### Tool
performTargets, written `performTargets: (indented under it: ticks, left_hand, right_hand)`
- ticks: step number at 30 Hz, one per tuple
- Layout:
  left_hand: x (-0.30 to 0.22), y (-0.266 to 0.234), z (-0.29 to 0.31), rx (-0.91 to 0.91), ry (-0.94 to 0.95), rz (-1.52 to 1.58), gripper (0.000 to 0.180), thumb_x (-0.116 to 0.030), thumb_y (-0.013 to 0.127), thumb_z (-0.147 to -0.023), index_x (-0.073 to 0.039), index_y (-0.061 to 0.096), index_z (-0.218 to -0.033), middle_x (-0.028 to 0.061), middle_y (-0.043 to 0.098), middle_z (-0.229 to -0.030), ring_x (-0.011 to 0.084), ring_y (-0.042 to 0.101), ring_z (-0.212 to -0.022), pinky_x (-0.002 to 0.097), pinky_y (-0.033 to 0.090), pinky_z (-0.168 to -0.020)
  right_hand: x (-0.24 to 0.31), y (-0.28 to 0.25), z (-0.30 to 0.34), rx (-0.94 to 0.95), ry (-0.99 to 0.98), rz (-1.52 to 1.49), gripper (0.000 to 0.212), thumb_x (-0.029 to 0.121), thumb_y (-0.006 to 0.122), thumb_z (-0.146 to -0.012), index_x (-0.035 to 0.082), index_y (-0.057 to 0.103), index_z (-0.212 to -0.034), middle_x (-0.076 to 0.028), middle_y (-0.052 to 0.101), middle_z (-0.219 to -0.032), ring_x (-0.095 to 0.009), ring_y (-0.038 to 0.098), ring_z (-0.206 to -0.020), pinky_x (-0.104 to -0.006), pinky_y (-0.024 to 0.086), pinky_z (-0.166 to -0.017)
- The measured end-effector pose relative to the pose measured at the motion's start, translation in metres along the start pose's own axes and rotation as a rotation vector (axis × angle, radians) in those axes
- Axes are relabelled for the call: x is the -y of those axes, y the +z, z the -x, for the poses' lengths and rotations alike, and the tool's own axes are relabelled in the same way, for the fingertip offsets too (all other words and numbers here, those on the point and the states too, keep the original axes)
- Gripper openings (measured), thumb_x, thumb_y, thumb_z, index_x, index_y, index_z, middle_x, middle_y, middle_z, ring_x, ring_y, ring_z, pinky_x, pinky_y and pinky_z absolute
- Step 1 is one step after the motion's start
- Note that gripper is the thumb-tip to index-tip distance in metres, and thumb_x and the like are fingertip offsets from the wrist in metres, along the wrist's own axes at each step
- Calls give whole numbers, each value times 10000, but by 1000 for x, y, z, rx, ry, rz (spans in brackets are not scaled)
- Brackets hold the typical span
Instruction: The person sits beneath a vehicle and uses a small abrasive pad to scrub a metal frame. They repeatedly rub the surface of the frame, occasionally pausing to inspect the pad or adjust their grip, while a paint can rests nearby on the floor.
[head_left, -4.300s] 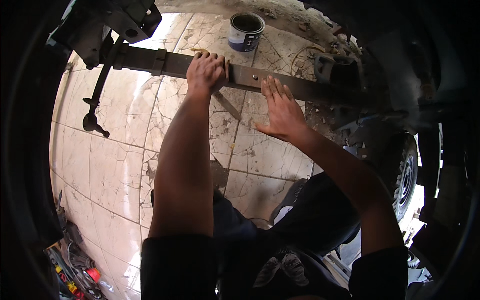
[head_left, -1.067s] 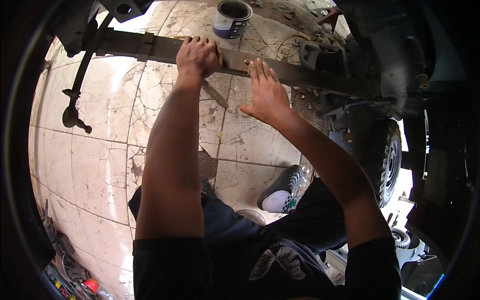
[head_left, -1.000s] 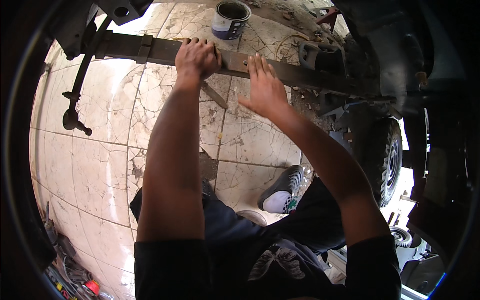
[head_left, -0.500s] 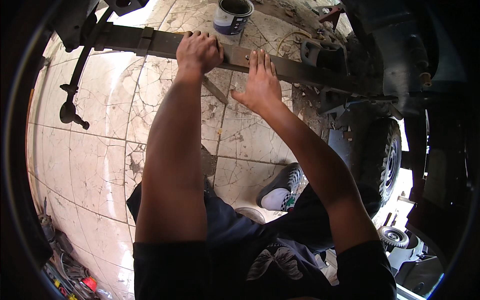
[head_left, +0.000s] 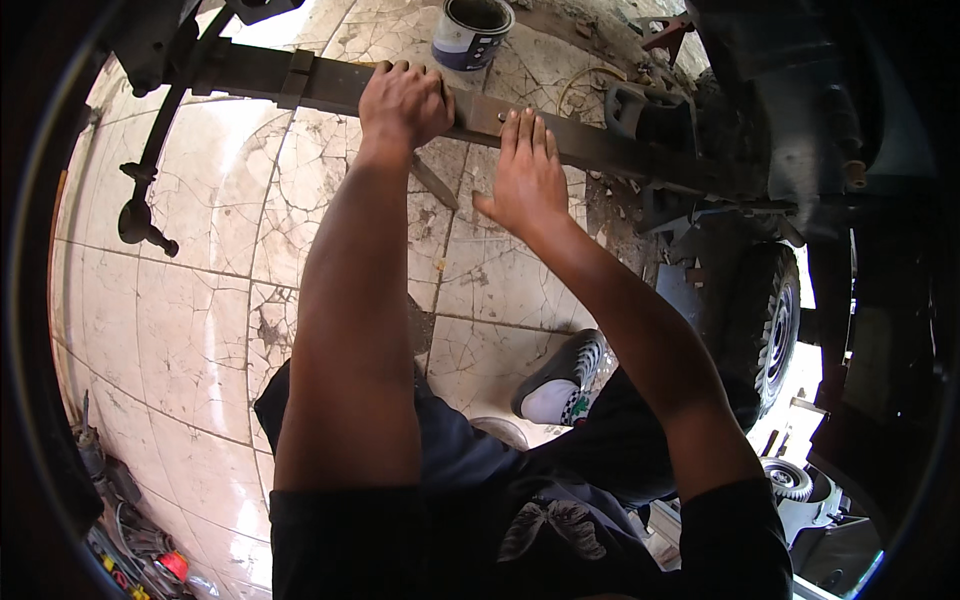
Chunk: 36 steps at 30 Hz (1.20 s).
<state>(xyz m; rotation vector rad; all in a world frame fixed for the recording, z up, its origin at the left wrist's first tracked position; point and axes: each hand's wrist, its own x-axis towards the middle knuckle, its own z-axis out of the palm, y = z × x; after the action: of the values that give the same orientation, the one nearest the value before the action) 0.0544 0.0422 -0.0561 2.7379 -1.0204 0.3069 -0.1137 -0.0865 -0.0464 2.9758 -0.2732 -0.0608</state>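
A long dark leaf spring (head_left: pixel 345 88) spans the upper part of the view, with a metal clip (head_left: pixel 296 79) around it toward the left. My left hand (head_left: pixel 405 105) is closed over the spring's far edge, its fingers curled out of sight beyond the knuckles. Beside it, my right hand (head_left: pixel 528 170) lays its straight fingers flat on the spring, thumb spread away, near a small bolt end (head_left: pixel 502 116). A narrow flat strip (head_left: pixel 435 182) shows below my left hand; whether it lies on the floor or touches the hand I cannot tell.
An open paint tin (head_left: pixel 472 36) stands on the cracked tile floor (head_left: pixel 330 190) beyond the spring. A rod with a ball joint (head_left: pixel 135 220) hangs at the left. Dark vehicle parts and a wheel (head_left: pixel 782 325) fill the right. Tools (head_left: pixel 135 545) lie at lower left.
The view has shifted slightly, moving the spring and both hands a little right and down in the picture. Both hands keep about the same places on the leaf spring.
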Motion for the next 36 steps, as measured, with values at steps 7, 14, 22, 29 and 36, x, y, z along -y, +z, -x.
performTargets:
  ticks: [7,14,22,29,36]
  left_hand:
    - [-2,-2,1,40,2,-8,359,-397,564,-972,-106,751,-1069,113,752,-1104,261,671,-1145,414,451,-1059]
    - [-5,-1,2,41,6,12,360,-401,564,-979,-114,752,-1088,104,748,-1114,256,669,-1146,410,447,-1063]
    - [-4,-6,-3,36,-5,32,352,-382,567,-971,-107,753,-1086,107,750,-1131,262,667,-1151,419,443,-1066]
    - [-4,-1,0,32,-3,11,354,-385,563,-969,-108,753,-1080,107,753,-1118,269,672,-1138,407,447,-1066]
    - [3,-1,1,0,4,2,330,-383,574,-969,-115,750,-1049,97,751,-1091,257,677,-1120,408,459,-1046]
  right_hand:
    - [11,-3,-4,65,90,53,1275,552,840,-773,-149,151,-1585,-360,263,-1635,-451,285,-1539,-472,231,-1282]
    - [5,-4,-10,65,109,16,1290,548,849,-773,-151,134,-1588,-360,244,-1644,-457,261,-1549,-472,215,-1287]
    - [-8,-1,-17,32,62,0,1279,553,832,-790,-151,124,-1589,-363,232,-1644,-462,243,-1554,-482,197,-1292]
    - [3,-3,1,75,30,21,1310,577,839,-772,-152,120,-1589,-371,224,-1643,-462,219,-1562,-481,184,-1296]
    - [18,-10,-5,104,116,-25,1326,628,807,-775,-158,118,-1589,-376,221,-1645,-459,227,-1562,-465,174,-1300]
